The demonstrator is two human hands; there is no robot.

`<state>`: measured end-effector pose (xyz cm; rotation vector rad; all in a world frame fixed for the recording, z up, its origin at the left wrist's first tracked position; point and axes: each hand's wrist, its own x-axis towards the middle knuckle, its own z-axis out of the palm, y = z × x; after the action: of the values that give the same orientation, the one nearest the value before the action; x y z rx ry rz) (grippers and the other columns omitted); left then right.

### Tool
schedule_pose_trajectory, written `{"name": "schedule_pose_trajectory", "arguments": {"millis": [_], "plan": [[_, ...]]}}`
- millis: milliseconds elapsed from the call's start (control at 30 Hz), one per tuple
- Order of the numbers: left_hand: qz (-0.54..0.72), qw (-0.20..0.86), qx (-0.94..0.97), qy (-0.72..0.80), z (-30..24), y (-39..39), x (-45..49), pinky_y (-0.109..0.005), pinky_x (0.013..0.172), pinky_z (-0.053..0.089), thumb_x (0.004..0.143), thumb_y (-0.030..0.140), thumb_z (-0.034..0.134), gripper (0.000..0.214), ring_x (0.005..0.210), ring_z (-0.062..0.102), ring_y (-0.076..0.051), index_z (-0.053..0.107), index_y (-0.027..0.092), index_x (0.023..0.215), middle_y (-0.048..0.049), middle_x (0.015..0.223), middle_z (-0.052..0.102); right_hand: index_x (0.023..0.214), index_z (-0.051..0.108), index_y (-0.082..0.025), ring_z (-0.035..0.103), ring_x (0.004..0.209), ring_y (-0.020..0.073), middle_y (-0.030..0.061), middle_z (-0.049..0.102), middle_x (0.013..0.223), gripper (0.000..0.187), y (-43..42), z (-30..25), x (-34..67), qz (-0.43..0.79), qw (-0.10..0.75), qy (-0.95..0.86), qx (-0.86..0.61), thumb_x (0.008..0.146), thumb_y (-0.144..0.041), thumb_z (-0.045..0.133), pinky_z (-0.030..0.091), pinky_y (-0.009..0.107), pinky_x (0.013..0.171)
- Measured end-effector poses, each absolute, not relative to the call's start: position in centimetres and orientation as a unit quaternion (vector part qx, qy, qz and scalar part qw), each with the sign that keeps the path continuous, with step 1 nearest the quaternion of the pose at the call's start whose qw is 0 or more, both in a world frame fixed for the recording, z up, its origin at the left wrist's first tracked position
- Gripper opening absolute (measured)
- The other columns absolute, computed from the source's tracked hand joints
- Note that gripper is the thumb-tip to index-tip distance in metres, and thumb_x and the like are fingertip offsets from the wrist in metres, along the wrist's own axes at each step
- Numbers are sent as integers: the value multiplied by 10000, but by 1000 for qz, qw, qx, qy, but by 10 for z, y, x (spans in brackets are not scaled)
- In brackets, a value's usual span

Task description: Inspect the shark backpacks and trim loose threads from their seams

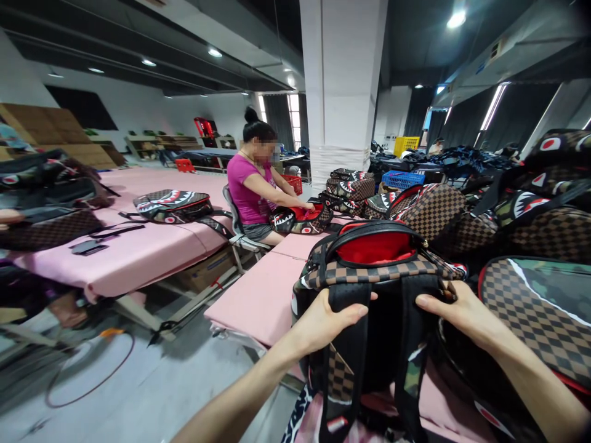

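Note:
A brown checkered backpack (383,274) stands upright before me, its black straps facing me and its top open on a red lining. My left hand (330,320) is closed around the upper part of the left shoulder strap (344,369), thumb across its front. With thumb in front and the other fingers mostly hidden behind, my right hand (455,307) grips the right shoulder strap (410,332). Close to my right forearm lies another checkered backpack (540,307) with a camouflage panel.
Many similar backpacks (429,212) are piled along the right. Across from me a seated person (253,178) handles an open red-lined bag. A pink-covered table (175,246) at left bears a bag and a phone (87,247). A white pillar (341,92) rises behind.

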<state>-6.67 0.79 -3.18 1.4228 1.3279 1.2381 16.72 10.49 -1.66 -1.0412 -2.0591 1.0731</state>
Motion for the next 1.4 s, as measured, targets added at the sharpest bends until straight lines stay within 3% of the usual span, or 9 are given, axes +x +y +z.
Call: {"name": "schedule_pose_trajectory", "arguments": {"millis": [100,200,267,400,500,733,1400], "plan": [[496,399,555,536,-32,10,-67,-257,769,481,725,299,621,320,837,605,-174,702,175,1009,-37,925,704,796,714,-189,638,608,254,67,700,702,395,99,0,183,126,280,-846,-435,699,-564,636,434,300,501],[513,388,557,525,-32,12,-67,-264,802,478,721,290,626,301,864,609,-176,705,172,987,-38,953,702,1089,640,-190,624,587,248,96,694,774,513,86,17,186,-161,321,-826,-435,758,-575,566,347,280,454],[517,387,561,518,-32,13,-67,-268,817,476,722,284,626,291,888,610,-181,704,170,979,-42,977,701,1180,559,-179,628,633,227,91,686,831,490,78,25,176,-230,319,-840,-373,822,-513,523,350,273,476],[527,389,563,504,-34,13,-66,-295,859,470,728,286,630,284,925,612,-196,693,158,974,-50,997,697,999,588,-168,611,691,165,60,682,836,196,72,34,146,-253,322,-886,-218,902,-292,471,396,274,597],[537,393,561,492,-35,13,-66,-318,896,457,727,284,638,302,963,601,-208,675,152,996,-51,989,692,957,602,-186,591,711,143,40,702,866,123,74,38,132,-292,335,-888,-118,892,-226,506,368,293,648],[536,406,561,482,-37,15,-66,-320,865,473,737,254,621,315,919,605,-197,663,153,1032,-43,954,691,1036,591,-242,583,806,109,-13,706,953,206,80,37,127,-349,320,-877,-82,920,-171,437,302,322,707],[540,416,560,470,-36,15,-63,-324,884,471,736,229,624,265,970,599,-216,692,158,982,-35,930,701,1037,582,-220,574,880,121,-24,684,959,253,75,50,123,-386,291,-875,-20,931,-138,368,332,327,737]]}}
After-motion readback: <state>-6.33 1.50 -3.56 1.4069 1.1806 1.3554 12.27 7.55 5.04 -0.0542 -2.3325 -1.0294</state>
